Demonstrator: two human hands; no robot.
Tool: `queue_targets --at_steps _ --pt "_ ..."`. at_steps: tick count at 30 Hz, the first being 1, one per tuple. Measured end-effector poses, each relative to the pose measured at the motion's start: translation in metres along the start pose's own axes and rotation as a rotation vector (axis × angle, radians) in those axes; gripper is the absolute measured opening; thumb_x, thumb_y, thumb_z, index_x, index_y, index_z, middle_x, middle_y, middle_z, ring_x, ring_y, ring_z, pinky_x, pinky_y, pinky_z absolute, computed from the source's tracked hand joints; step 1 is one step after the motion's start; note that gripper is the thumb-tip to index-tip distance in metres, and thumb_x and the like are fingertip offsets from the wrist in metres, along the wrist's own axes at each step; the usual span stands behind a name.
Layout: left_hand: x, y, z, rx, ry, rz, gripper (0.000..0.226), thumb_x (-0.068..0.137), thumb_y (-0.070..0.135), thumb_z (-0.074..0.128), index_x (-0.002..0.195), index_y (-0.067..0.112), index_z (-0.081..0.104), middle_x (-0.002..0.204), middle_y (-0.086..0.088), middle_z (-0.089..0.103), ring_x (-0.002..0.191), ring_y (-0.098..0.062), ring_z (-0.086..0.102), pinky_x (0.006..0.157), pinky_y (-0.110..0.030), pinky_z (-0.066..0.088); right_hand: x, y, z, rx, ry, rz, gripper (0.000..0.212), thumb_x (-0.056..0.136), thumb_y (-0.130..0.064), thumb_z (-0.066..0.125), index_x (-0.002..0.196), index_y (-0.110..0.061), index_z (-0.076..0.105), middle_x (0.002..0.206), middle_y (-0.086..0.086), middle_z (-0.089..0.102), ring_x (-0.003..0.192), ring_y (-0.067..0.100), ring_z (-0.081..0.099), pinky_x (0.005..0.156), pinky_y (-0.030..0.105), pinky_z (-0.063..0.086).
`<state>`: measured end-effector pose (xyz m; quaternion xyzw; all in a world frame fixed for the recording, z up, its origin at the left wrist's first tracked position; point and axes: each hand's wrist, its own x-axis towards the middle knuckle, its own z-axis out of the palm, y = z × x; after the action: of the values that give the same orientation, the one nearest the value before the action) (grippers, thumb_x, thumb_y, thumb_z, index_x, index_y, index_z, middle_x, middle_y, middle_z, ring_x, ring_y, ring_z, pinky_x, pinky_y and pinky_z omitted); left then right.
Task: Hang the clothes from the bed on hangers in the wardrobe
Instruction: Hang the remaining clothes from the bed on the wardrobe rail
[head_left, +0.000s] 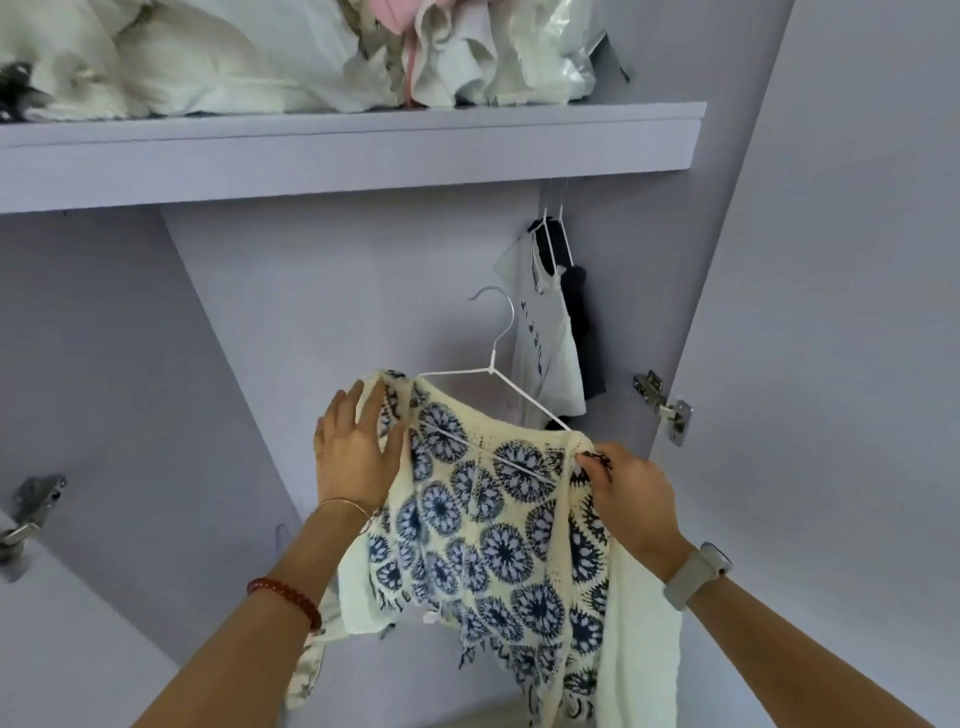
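Both arms reach up and forward, forearms angled in toward each other. Left hand (353, 447) has fingers pretty straight and spread, palm flat against the cream and blue top (488, 530). Right hand (628, 493) sits a bit lower, curled fingers pinching the top's edge right at its fingertips.

Single head-worn wide-angle view, tilted upward into wardrobe (363, 291), close behind raised forearms; shelf (343, 150) seen from below; edges probably lens-bent.
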<state>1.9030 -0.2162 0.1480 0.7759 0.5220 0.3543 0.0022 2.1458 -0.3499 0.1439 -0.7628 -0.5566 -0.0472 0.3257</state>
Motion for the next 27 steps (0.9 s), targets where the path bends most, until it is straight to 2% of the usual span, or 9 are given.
queue_targets --at_steps 2,6,10,14,17,20,24,27 --pt "0.015 0.015 -0.004 0.034 0.046 0.073 0.047 0.085 0.018 0.063 0.129 0.005 0.051 0.132 -0.026 0.047 0.126 -0.046 0.038 0.099 -0.062 0.033 0.014 -0.009 -0.001 0.025 0.006 0.084 0.029 0.094 -0.034 0.045 0.100 -0.010 0.059 0.081 0.013 0.067 0.076 0.035 0.061 0.058 0.033 0.041" --pt "0.056 0.051 -0.030 0.118 0.242 0.293 0.044 0.085 0.026 0.043 0.124 0.008 0.054 0.132 -0.022 0.047 0.128 -0.041 0.035 0.097 -0.056 0.033 0.048 -0.031 0.000 0.121 0.058 0.221 0.024 0.093 -0.030 0.048 0.105 -0.009 0.054 0.086 0.015 0.066 0.083 0.035 0.060 0.061 0.034 0.041" --pt "0.093 0.080 -0.058 0.165 0.480 0.469 0.044 0.082 0.019 0.051 0.125 0.012 0.053 0.138 -0.020 0.043 0.131 -0.035 0.026 0.102 -0.053 0.025 0.080 -0.041 0.001 0.294 0.086 0.317 0.026 0.093 -0.028 0.050 0.109 -0.009 0.054 0.094 0.016 0.065 0.091 0.035 0.059 0.071 0.035 0.044" --pt "0.124 0.092 -0.071 0.259 0.558 0.454 0.055 0.083 0.024 0.049 0.137 0.017 0.040 0.148 -0.018 0.030 0.136 -0.039 0.019 0.108 -0.057 0.013 0.105 -0.044 0.005 0.442 0.119 0.357 0.025 0.093 -0.020 0.049 0.113 -0.007 0.055 0.092 0.017 0.065 0.090 0.035 0.060 0.075 0.036 0.047" --pt "0.148 0.090 -0.063 0.328 0.498 0.394 0.060 0.086 0.031 0.043 0.143 0.020 0.029 0.151 -0.017 0.023 0.137 -0.043 0.018 0.107 -0.062 0.009 0.123 -0.051 0.009 0.510 0.177 0.345 0.025 0.094 -0.014 0.044 0.117 -0.011 0.052 0.081 0.009 0.060 0.079 0.032 0.060 0.071 0.037 0.049" --pt "0.165 0.078 -0.046 0.359 0.442 0.342 0.062 0.086 0.037 0.034 0.145 0.021 0.024 0.153 -0.015 0.018 0.139 -0.041 0.013 0.106 -0.065 0.008 0.147 -0.057 0.018 0.518 0.229 0.323 0.028 0.093 -0.009 0.040 0.118 -0.008 0.052 0.082 0.015 0.062 0.070 0.029 0.055 0.065 0.036 0.047" --pt "0.177 0.064 -0.030 0.425 0.529 0.359 0.063 0.087 0.040 0.033 0.147 0.022 0.019 0.154 -0.012 0.015 0.139 -0.038 0.008 0.106 -0.062 0.002 0.182 -0.061 0.034 0.504 0.302 0.304 0.028 0.093 -0.005 0.040 0.117 -0.004 0.055 0.096 0.024 0.065 0.081 0.037 0.060 0.069 0.036 0.046" --pt "0.184 0.059 -0.021 0.440 0.609 0.389 0.065 0.089 0.043 0.036 0.148 0.025 0.014 0.154 -0.009 0.011 0.139 -0.037 0.004 0.107 -0.059 -0.005 0.203 -0.060 0.048 0.504 0.372 0.325 0.027 0.093 -0.006 0.041 0.116 -0.004 0.057 0.098 0.025 0.065 0.087 0.040 0.060 0.069 0.037 0.044"
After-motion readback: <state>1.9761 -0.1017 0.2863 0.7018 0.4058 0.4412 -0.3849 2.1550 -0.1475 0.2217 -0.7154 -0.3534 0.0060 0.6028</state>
